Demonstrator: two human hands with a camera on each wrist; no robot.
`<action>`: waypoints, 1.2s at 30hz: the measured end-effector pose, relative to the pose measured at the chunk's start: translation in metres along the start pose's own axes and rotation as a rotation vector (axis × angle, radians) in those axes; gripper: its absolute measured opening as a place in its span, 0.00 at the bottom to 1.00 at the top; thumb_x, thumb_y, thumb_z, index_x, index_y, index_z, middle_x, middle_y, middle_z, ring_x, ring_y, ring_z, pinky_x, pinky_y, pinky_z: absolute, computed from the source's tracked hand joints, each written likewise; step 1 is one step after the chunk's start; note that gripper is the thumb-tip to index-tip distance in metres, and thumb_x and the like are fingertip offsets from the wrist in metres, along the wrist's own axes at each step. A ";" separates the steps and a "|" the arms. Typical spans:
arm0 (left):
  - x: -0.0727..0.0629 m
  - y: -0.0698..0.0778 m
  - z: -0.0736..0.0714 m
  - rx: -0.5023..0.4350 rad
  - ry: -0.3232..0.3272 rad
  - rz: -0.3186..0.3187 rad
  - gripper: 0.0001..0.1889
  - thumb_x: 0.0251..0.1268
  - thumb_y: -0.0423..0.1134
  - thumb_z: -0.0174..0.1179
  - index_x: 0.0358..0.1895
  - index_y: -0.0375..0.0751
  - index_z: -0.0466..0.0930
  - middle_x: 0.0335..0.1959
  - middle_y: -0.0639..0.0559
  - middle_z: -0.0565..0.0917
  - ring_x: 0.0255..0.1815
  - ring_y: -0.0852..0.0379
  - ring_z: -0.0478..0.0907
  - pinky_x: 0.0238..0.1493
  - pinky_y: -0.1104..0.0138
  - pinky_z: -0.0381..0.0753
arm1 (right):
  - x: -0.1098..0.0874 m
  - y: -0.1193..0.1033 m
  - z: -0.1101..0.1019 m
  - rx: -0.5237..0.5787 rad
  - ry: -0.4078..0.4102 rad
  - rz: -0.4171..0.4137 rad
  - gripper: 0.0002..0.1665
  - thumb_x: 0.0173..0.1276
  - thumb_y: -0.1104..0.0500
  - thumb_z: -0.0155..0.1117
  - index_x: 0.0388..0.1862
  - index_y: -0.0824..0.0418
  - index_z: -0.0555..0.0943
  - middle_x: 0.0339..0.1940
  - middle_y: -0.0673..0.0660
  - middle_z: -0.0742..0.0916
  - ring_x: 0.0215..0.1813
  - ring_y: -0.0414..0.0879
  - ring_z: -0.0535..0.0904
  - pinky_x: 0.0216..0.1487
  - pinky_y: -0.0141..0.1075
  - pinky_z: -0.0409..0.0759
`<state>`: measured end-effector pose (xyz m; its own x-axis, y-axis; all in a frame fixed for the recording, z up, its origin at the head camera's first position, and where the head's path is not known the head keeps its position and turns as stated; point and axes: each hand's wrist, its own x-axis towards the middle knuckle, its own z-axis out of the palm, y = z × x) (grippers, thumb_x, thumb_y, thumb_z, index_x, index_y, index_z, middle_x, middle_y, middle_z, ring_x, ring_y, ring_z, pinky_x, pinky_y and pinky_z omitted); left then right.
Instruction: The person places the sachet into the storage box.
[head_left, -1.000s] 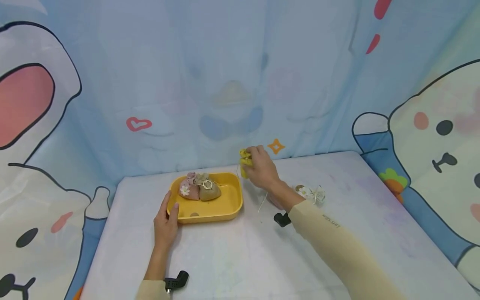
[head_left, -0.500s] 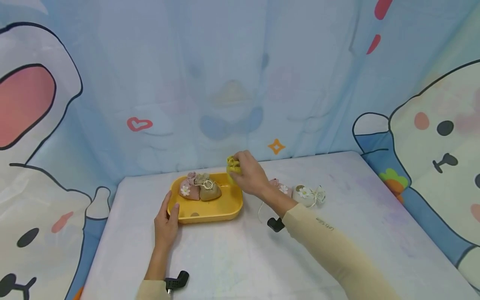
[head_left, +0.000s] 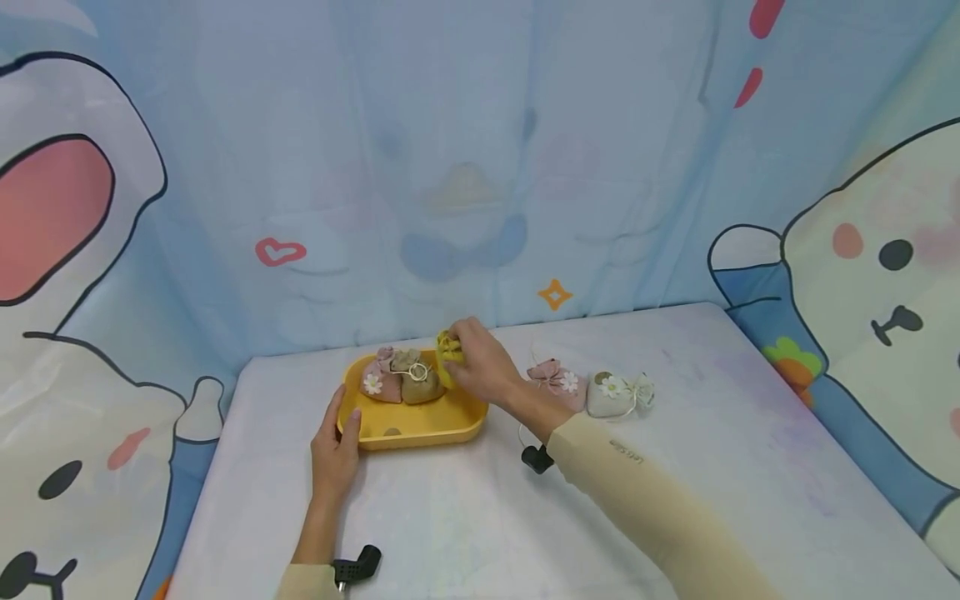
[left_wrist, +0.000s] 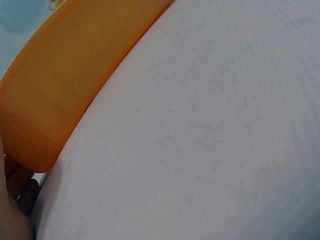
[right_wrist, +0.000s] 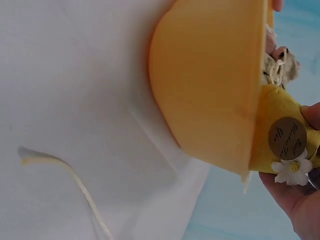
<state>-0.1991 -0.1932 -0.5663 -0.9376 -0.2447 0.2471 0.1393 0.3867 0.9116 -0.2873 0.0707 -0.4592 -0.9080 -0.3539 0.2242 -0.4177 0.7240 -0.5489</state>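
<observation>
In the head view, note one yellow fabric drawstring pouch (head_left: 448, 347), grasped in the right grip (head_left: 483, 362), shifted left and lowered since a second ago, now at the right part of one yellow plastic tray (head_left: 431, 430), held by the left grip (head_left: 335, 454); so nearly joining one mauve and one khaki fabric pouch (head_left: 422, 388) inside. Count two outside on the pale tabletop (head_left: 450, 508): one pink fabric pouch (head_left: 567, 400), one off-white fabric pouch (head_left: 609, 400). In the left wrist view, see the tray's outer wall. In the right wrist view, find one round brown tag (right_wrist: 287, 138) and one white flower (right_wrist: 294, 170).

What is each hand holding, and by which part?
The right hand grips the yellow pouch near its gathered top; the left hand holds the tray by its left rim.
</observation>
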 end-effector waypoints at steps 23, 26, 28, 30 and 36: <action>0.000 -0.001 0.000 0.013 0.002 0.002 0.28 0.83 0.45 0.52 0.81 0.50 0.64 0.80 0.48 0.69 0.82 0.48 0.62 0.81 0.50 0.62 | 0.003 0.011 0.034 -0.247 0.027 -0.004 0.23 0.71 0.54 0.73 0.58 0.58 0.75 0.51 0.56 0.79 0.52 0.50 0.80 0.64 0.49 0.77; 0.001 -0.001 0.000 0.016 0.002 0.006 0.28 0.83 0.45 0.52 0.81 0.51 0.64 0.80 0.48 0.69 0.82 0.48 0.62 0.80 0.50 0.63 | 0.003 0.012 0.035 -0.263 0.030 -0.013 0.23 0.70 0.53 0.73 0.58 0.59 0.75 0.51 0.56 0.79 0.52 0.51 0.80 0.65 0.50 0.76; 0.001 -0.002 0.000 0.017 0.003 0.005 0.27 0.83 0.46 0.52 0.81 0.51 0.65 0.80 0.49 0.69 0.82 0.48 0.62 0.81 0.52 0.63 | 0.003 0.013 0.036 -0.266 0.028 -0.016 0.23 0.70 0.53 0.73 0.58 0.59 0.75 0.51 0.56 0.79 0.52 0.51 0.80 0.65 0.50 0.76; 0.001 -0.002 0.000 0.015 0.005 0.005 0.27 0.83 0.45 0.52 0.81 0.51 0.65 0.80 0.49 0.69 0.82 0.49 0.62 0.81 0.55 0.63 | 0.003 0.014 0.037 -0.272 0.025 -0.016 0.23 0.71 0.53 0.73 0.58 0.59 0.75 0.51 0.56 0.79 0.52 0.50 0.79 0.65 0.49 0.76; 0.000 -0.002 0.000 0.016 0.005 0.002 0.28 0.83 0.46 0.52 0.81 0.52 0.64 0.80 0.50 0.69 0.82 0.50 0.63 0.81 0.62 0.62 | 0.004 0.016 0.040 -0.313 0.024 -0.017 0.23 0.70 0.52 0.74 0.57 0.58 0.76 0.50 0.54 0.79 0.52 0.50 0.75 0.61 0.46 0.77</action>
<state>-0.1991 -0.1938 -0.5683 -0.9357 -0.2482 0.2506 0.1363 0.4011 0.9059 -0.2958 0.0570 -0.4993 -0.8996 -0.3564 0.2522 -0.4193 0.8664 -0.2712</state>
